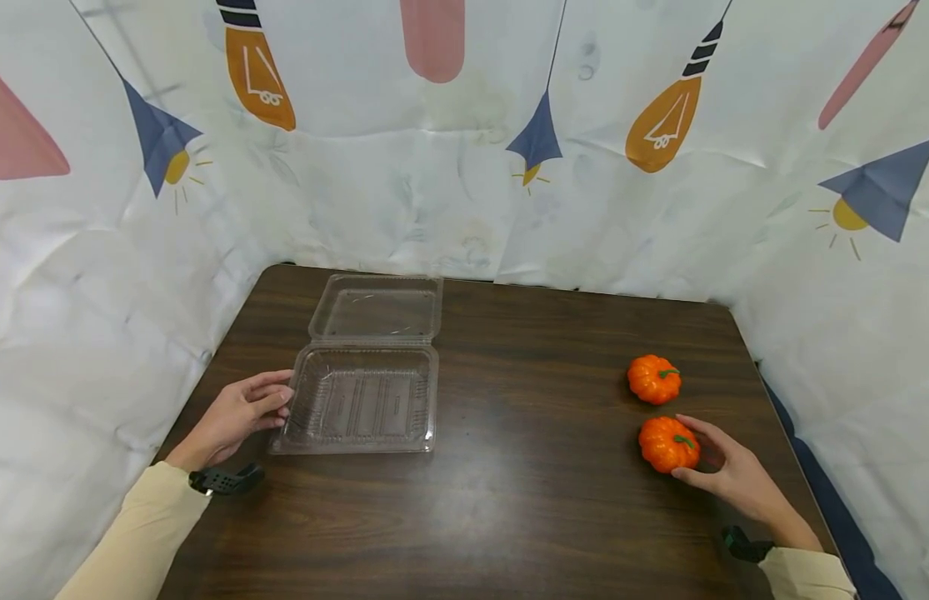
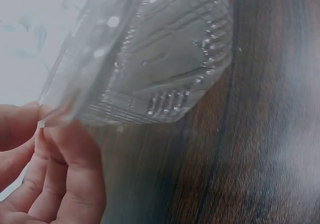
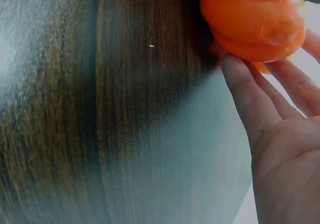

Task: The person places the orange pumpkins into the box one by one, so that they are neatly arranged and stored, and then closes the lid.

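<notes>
On the left of the table, a clear plastic clamshell container (image 1: 362,400) lies with its lid (image 1: 377,308) folded back toward the far edge. My left hand (image 1: 247,412) pinches the container's left rim between thumb and fingers; the left wrist view shows that rim (image 2: 62,112) in the fingertips. Over on the right, my right hand (image 1: 734,467) holds the nearer small orange pumpkin (image 1: 668,444) from its right side, thumb at the front and fingers behind. In the right wrist view the fingertips meet the lower part of this pumpkin (image 3: 255,22). A second small pumpkin (image 1: 654,379) sits just beyond it.
The dark wood table (image 1: 509,500) spreads between the container and the pumpkins. A white cloth (image 1: 449,208) printed with lamps and bulbs hangs behind it and along both sides. Each wrist wears a black band (image 1: 226,479).
</notes>
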`<state>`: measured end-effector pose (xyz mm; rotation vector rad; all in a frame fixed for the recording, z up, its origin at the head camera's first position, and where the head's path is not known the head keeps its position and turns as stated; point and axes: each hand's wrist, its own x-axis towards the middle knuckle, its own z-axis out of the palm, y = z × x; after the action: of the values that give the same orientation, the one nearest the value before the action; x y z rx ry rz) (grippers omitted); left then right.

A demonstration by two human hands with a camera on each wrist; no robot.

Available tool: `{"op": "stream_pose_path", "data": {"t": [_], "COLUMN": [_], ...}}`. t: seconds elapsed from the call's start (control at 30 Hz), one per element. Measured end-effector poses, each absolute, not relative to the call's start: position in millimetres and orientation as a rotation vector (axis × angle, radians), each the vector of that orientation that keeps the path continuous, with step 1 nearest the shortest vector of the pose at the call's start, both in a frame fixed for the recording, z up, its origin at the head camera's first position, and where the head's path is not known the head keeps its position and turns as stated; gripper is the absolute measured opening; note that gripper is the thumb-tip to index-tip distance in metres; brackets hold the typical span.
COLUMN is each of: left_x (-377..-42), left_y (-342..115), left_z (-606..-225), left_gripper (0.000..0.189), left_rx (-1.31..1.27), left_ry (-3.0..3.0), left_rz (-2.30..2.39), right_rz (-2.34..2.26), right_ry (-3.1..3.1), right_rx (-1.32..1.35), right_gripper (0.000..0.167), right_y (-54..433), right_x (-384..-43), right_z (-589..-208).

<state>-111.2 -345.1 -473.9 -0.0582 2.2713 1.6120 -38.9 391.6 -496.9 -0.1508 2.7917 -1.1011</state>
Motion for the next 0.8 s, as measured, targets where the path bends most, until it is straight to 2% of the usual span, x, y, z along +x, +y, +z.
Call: {"op": "stream_pose_path", "data": {"t": [0.4,0.8], "left_x": [-106,-102], "left_y": [-338,-325], "left_z": [-477,-482], "left_gripper": [0.063,0.047], "left_rx": [-0.054,0.036], "left_ry": [2.167,2.093], "left_rz": [1.620,1.722], "right_rz": [-1.088,-1.144], "right_ry": [2.796,2.843], "right_rx": [-0.116,-0.144], "right_gripper": [0.080,0.077], "right_y": [390,380], "right_x": [-42,-49], "right_z": [-492,-489]}}
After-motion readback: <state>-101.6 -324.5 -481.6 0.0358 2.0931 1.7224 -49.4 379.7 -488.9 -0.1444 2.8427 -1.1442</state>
